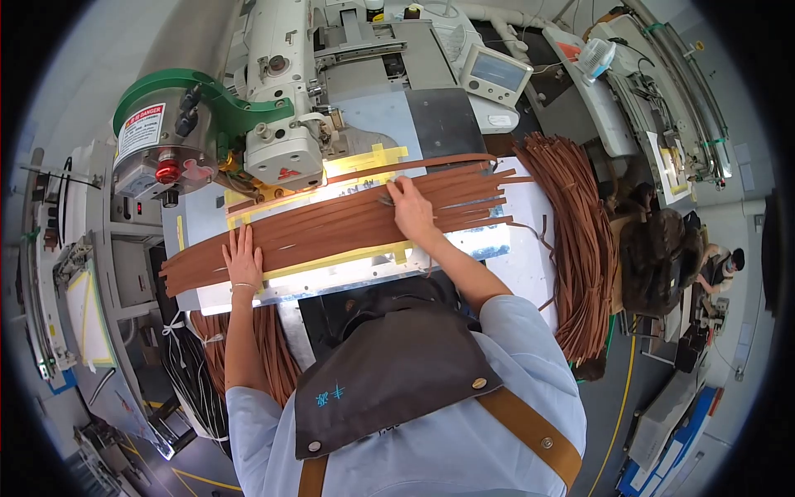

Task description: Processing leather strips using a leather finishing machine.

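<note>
A row of long brown straps, which look like leather, lies side by side across a metal plate edged with yellow tape. My left hand rests flat on the straps near their left end, fingers spread. Further right, my right hand is over the straps with its fingers curled. A small grey metal tool, perhaps thread snips, shows at its fingertips, mostly hidden. One separate strap runs along the far side, beneath the sewing machine head.
A steel cylinder with a green bracket stands at the left of the machine. A control panel is at the back right. Thick strap bundles hang at the right; black cords hang lower left. Another person sits far right.
</note>
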Available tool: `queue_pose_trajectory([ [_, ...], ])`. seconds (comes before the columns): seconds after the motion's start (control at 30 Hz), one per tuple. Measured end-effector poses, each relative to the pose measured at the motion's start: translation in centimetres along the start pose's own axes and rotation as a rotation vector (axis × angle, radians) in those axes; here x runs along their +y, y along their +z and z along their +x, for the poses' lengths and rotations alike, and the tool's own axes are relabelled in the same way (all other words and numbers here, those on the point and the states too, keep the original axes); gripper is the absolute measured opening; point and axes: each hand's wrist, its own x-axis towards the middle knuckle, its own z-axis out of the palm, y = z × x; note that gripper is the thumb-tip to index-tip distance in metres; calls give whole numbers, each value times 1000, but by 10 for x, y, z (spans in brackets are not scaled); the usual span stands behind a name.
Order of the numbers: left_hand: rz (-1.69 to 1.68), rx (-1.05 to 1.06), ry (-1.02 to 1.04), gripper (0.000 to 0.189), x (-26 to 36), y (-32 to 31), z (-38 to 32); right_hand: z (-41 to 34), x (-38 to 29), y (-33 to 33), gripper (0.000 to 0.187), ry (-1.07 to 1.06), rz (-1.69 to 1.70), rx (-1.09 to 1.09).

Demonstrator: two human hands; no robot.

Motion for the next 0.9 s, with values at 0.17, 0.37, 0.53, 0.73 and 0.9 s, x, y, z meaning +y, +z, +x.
queue_pose_trajectory([
  [0.17, 24, -69, -20, 54, 4, -4, 2, 22, 34, -8, 24, -31, 63, -189],
  [0.37, -16, -42, -75, 57, 16, 1, 5, 34, 37, -17, 13, -100, -23, -195],
  [0.53, -20, -31, -67, 61, 17, 3, 6, 34, 34, -21, 10, -117, -86, -154],
  [0.73, -75, 42, 14, 63, 21, -5, 9, 48, 32, -36, 13, -24, -133, -143],
  [0.9, -63, 12, 49, 64, 20, -9, 12, 39, 38, -25, 22, 25, -60, -37],
])
